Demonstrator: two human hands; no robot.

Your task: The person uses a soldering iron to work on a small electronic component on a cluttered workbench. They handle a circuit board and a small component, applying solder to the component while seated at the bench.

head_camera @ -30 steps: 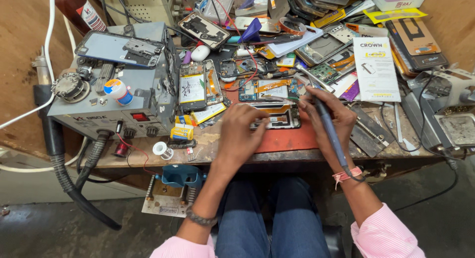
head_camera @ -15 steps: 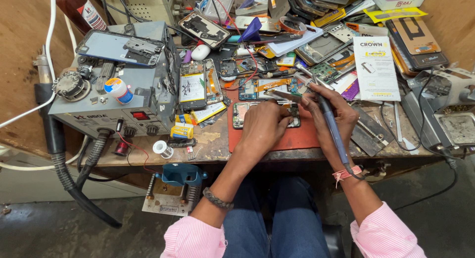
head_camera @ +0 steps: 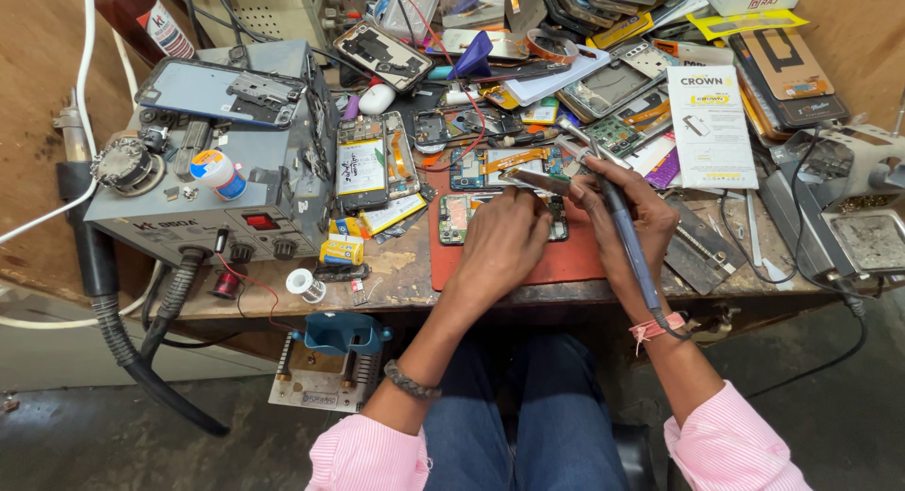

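Fingers (head_camera: pixel 528 201) of left hand (head_camera: pixel 504 241) are pinched on tweezers (head_camera: pixel 539 179), lying left-right over opened phone (head_camera: pixel 454 216); soldering iron (head_camera: pixel 624 237) is gripped by right hand (head_camera: pixel 627 218), nr same spot

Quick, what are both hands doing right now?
Left hand: closed on tweezers.
Right hand: closed on a soldering iron.

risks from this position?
1. The right hand holds a soldering iron whose tip sits close to the left hand and tweezers: a slip could burn fingers.
2. The opened phone on the red mat is ringed by loose parts and flex cables, which the iron could perhaps scorch.
3. The iron's cord trails off the bench edge and might snag.
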